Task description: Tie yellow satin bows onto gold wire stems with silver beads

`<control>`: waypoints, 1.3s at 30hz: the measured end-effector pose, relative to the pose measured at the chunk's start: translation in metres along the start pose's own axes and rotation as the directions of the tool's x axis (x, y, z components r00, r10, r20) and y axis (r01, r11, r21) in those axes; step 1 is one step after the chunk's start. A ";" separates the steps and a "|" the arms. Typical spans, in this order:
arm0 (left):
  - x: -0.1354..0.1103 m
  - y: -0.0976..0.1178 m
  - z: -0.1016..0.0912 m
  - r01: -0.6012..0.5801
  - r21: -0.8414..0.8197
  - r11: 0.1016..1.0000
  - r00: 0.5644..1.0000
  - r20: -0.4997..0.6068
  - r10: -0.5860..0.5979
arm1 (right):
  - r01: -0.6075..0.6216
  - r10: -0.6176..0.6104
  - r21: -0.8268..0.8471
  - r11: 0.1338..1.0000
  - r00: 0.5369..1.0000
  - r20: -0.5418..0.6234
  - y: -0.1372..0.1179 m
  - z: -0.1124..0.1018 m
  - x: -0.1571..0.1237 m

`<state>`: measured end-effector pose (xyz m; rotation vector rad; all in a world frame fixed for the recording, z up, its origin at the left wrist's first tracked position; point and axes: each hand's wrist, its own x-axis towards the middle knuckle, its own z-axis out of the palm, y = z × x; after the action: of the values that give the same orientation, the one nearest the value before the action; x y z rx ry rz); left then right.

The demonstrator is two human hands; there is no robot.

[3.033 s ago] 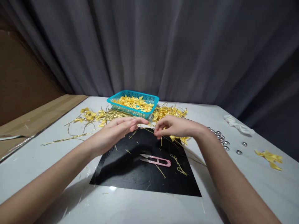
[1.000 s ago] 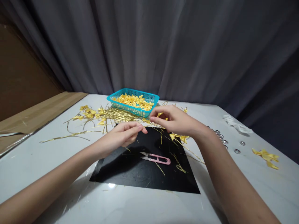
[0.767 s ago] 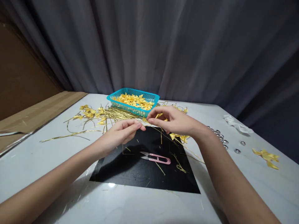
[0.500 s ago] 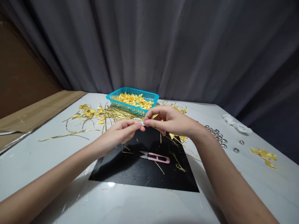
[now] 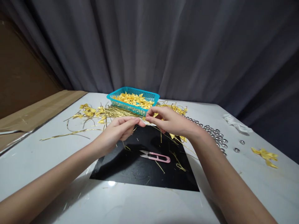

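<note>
My left hand is closed in a pinch, thumb against index finger, above the far part of a black mat. Just to its right, the thumb and index finger of my right hand are also pinched, with the fingertips of both hands almost meeting. A thin gold strand runs down to the right from beneath my right hand. What lies right between the fingertips is too small to make out clearly. Pink-handled thread snips lie on the mat below, beside loose gold offcuts.
Behind my hands stands a blue basket of yellow ribbon pieces. Gold strands lie bundled before it. Several silver round pieces, a yellow ribbon bow and a crumpled white cloth are on the right; cardboard is left.
My left hand has drawn slightly to the left and up, and my right hand slightly right, so the gap between the fingertips is a little wider. The gold strand's end has shifted.
</note>
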<state>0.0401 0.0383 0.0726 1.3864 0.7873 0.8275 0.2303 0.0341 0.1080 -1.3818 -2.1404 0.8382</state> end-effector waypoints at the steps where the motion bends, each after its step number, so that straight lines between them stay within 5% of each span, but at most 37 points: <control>1: 0.000 0.001 0.000 -0.007 -0.016 1.000 1.000 -0.009 0.007 | 0.000 0.000 -0.009 1.000 1.000 -0.001 0.000 0.000 0.000; 8: 0.001 -0.001 -0.001 -0.062 -0.017 0.998 0.992 -0.114 0.060 | 0.072 -0.072 -0.080 0.994 0.997 0.010 -0.007 -0.002 -0.003; 17: 0.000 -0.009 0.006 -0.010 0.079 0.997 0.998 -0.065 0.015 | 0.220 -0.237 -0.264 0.939 0.971 -0.035 -0.011 0.000 -0.005; 21: 0.000 -0.007 0.007 -0.059 0.073 0.996 0.996 -0.068 0.064 | 0.078 -0.078 -0.021 0.997 0.996 -0.031 -0.012 0.002 -0.003; 24: 0.001 -0.008 0.006 -0.060 0.057 0.997 0.996 -0.062 0.064 | -0.099 0.077 0.180 0.979 0.989 0.125 -0.012 0.001 -0.003; 27: 0.001 -0.010 0.005 -0.064 0.013 0.998 0.995 -0.074 0.065 | -0.137 0.057 0.332 0.933 0.969 0.240 -0.010 0.002 -0.002; 34: 0.001 -0.011 0.006 -0.054 -0.212 0.976 0.990 -0.135 0.025 | -0.100 0.089 0.527 0.844 0.995 0.046 -0.006 0.014 0.005; 39: 0.001 -0.012 0.005 -0.044 -0.197 0.979 0.990 -0.141 0.016 | -0.188 0.165 0.592 0.783 0.982 0.093 -0.013 0.017 0.004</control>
<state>0.0455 0.0359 0.0605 1.1748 0.7685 1.0074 0.2096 0.0294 0.1055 -1.2259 -1.5554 1.4717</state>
